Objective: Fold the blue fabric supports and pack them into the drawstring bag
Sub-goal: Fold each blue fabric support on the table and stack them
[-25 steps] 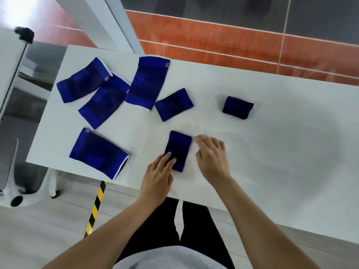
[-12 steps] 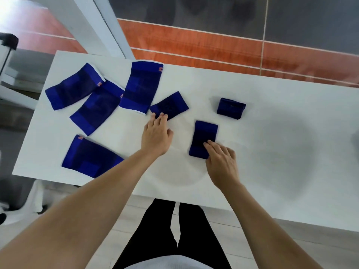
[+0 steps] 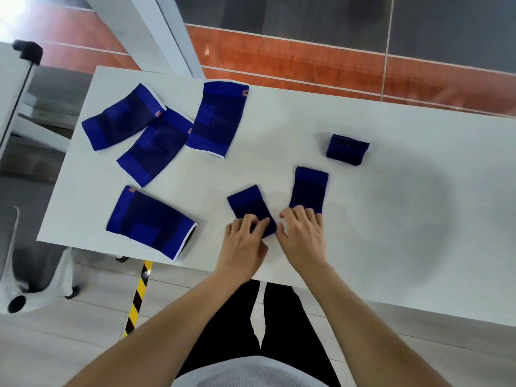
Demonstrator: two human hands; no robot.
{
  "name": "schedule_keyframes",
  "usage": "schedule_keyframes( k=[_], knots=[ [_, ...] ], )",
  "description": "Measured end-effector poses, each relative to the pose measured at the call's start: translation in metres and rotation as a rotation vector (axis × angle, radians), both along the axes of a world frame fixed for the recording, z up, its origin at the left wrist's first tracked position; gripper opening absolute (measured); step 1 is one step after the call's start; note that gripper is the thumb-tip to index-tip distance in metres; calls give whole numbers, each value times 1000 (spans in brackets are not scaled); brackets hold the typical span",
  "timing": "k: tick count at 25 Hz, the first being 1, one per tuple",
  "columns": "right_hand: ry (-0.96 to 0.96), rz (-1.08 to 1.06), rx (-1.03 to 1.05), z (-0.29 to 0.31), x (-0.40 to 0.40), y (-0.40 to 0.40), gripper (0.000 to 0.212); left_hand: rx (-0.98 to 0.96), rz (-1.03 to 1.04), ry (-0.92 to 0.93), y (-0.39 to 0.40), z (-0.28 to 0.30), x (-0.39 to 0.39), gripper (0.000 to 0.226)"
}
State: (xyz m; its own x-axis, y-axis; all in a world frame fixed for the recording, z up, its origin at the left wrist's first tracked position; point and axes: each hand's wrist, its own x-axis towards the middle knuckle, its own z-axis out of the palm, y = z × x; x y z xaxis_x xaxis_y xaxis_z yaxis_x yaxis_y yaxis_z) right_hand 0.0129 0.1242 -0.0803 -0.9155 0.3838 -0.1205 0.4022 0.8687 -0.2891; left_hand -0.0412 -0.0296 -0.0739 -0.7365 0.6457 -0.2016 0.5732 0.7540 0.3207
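A small blue support (image 3: 248,203) lies near the table's front edge. My left hand (image 3: 245,243) pinches its near end, and my right hand (image 3: 303,237) grips its near right corner with thumb and forefinger. My right fingers also lie over the near edge of a second small support (image 3: 309,188). A folded blue support (image 3: 347,150) sits further back on the right. Several larger flat supports lie on the left: three at the back (image 3: 122,120) (image 3: 155,150) (image 3: 219,118), one at the front (image 3: 150,222). No drawstring bag is in view.
The white table (image 3: 405,233) ends just before my legs. A white post (image 3: 164,34) rises behind its back left corner. A white chair base (image 3: 30,277) and yellow-black floor tape (image 3: 138,300) lie below the left edge.
My left hand has dragged the small support from mid-table to the front edge. My right hand has moved off the other small support toward the first one's corner.
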Motion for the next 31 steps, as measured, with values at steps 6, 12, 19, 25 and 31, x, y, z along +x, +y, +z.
schedule_keyframes(
  k=[6,12,19,25,31],
  knots=[
    [-125,-116,-119,0,-8,-31,18,-80,282,18,-4,-10,-70,40],
    [25,-319,-381,12,7,-12,10,161,255,-175,20,-1,-87,18],
    [131,-705,-534,16,20,32,9,232,-1,-169,122,19,-113,19],
    [51,-800,-574,11,13,42,8,140,-99,-140,149,4,-119,20],
    [1,-838,-578,7,10,42,8,142,-110,-159,145,-8,-117,16]
  ],
)
